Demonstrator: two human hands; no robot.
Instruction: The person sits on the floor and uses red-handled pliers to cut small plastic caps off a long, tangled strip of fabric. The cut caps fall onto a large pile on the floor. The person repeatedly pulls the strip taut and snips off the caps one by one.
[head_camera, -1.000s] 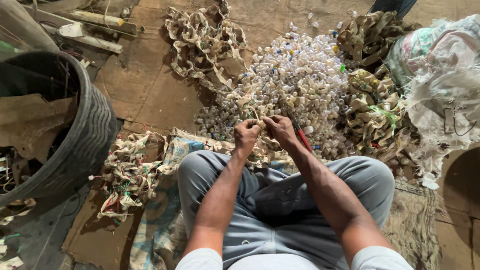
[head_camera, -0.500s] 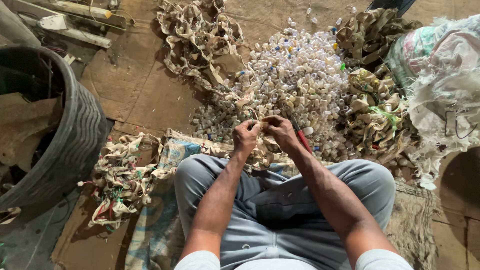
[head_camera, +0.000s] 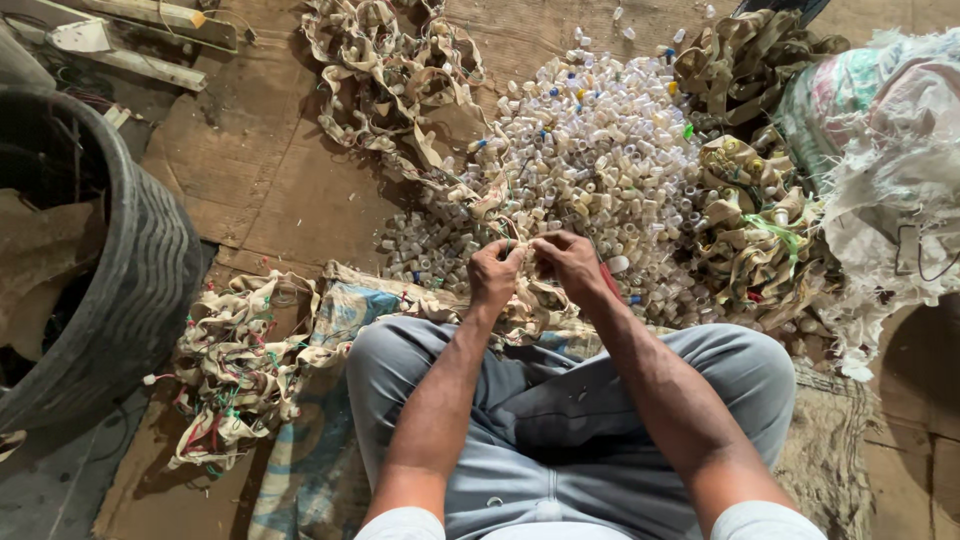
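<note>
Here the left hand (head_camera: 495, 272) and the right hand (head_camera: 568, 262) meet fingertip to fingertip just above the person's knees, both pinched closed on one small pale piece (head_camera: 528, 250) held between them; what that piece is exactly is too small to tell. Both hands sit at the near edge of a big heap of small whitish plastic caps and tubes (head_camera: 590, 165), a few of them blue or yellow, spread on the floor. Taking that heap as the landmark: a tangle of beige strips threaded with thin coloured wires (head_camera: 385, 70) lies at its far left corner, and a second such tangle with a green strand (head_camera: 745, 215) crowds its right side. Beyond that, to the right of the heap, slumps a frayed white woven sack (head_camera: 890, 160). Near-left of the heap, beside the person's grey trousers (head_camera: 560, 420), rests a third bundle of beige strips and wires (head_camera: 235, 355) on a blue-patterned cloth (head_camera: 340, 310). Far left of the heap stands a dark ribbed tub (head_camera: 140, 290), on worn brown cardboard sheets (head_camera: 250, 170).
</note>
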